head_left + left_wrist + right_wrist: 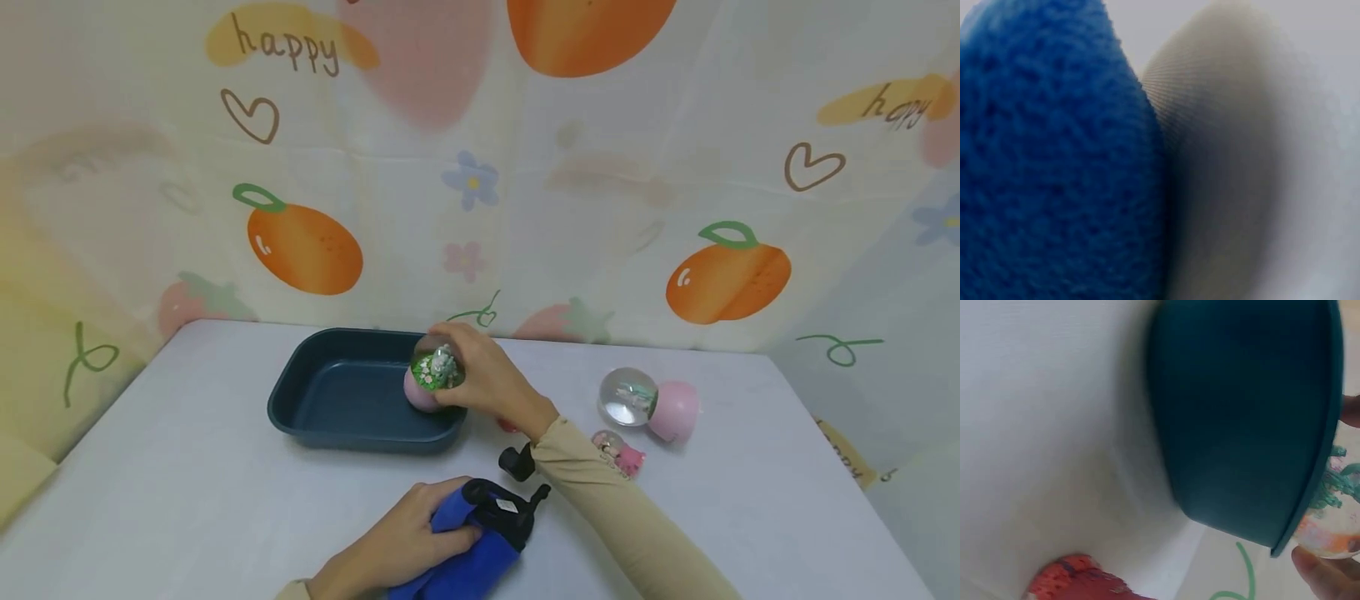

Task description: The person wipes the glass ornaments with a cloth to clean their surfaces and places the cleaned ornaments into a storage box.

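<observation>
My right hand point(483, 371) grips a snow globe point(437, 364) with a pink base and green, flowery figures inside. It holds the globe tilted over the right end of a dark teal tray point(322, 437). In the right wrist view, fingertips point(1322, 575) pinch the globe point(1335, 494) beyond the tray's rim point(1329, 412). Nearer the front, my left hand point(408, 533) grips a fuzzy blue cloth point(480, 567) bundled with a black plastic part point(510, 517) that looks like a trigger spray head. Blurred blue cloth point(1060, 156) fills the left side of the left wrist view.
To the right lies a larger snow globe point(628, 397) on its side, its pink base point(675, 411) pointing right. A small pink globe figurine point(621, 452) lies in front of it, beside the right sleeve. A red object point(1085, 581) is partly visible near the tray. A printed backdrop point(465, 250) stands behind the white table.
</observation>
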`<act>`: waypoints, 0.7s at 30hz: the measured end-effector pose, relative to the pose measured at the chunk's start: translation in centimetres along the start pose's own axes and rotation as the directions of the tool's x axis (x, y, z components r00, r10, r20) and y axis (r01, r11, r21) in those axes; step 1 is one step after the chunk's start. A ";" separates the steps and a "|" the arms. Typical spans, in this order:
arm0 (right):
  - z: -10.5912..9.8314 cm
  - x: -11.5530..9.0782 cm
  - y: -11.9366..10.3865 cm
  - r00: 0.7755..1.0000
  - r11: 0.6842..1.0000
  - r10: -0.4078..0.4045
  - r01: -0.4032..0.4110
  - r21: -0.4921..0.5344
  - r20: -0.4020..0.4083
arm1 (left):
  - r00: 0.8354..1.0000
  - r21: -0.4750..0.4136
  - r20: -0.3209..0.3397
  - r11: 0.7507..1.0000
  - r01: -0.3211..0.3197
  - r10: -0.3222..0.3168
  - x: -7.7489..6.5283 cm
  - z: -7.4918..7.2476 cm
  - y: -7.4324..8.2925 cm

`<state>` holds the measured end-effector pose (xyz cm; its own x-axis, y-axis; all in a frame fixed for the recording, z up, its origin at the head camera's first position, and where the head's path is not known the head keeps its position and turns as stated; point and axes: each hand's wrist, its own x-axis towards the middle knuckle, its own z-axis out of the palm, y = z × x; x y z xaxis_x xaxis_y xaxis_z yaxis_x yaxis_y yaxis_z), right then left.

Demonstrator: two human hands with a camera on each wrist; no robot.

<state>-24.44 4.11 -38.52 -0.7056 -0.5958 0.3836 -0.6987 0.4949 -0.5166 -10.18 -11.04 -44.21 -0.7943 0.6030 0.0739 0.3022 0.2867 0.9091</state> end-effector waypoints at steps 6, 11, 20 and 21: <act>0.3 -0.2 0.4 0.999 0.997 0.046 -0.046 0.058 0.010 | 1.000 0.012 -0.006 1.000 -0.001 0.002 0.0 0.0 0.1; 0.4 -0.4 0.2 0.996 0.991 0.088 -0.091 0.097 0.030 | 1.000 -0.015 0.006 1.000 0.022 -0.022 0.0 -0.1 0.3; -0.6 -1.6 -0.2 0.990 0.972 0.128 -0.139 0.190 0.065 | 1.000 -0.023 0.000 0.999 0.031 -0.031 0.0 -0.1 0.2; -0.7 -1.8 -0.2 0.989 0.970 0.133 -0.144 0.196 0.066 | 0.999 -0.024 0.001 0.999 0.034 -0.034 0.0 -0.1 0.2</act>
<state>-23.06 5.54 -38.53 -0.7831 -0.5651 0.2598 -0.5532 0.4420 -0.7061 -10.20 -11.08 -43.98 -0.8034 0.5940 0.0424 0.2622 0.2888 0.9208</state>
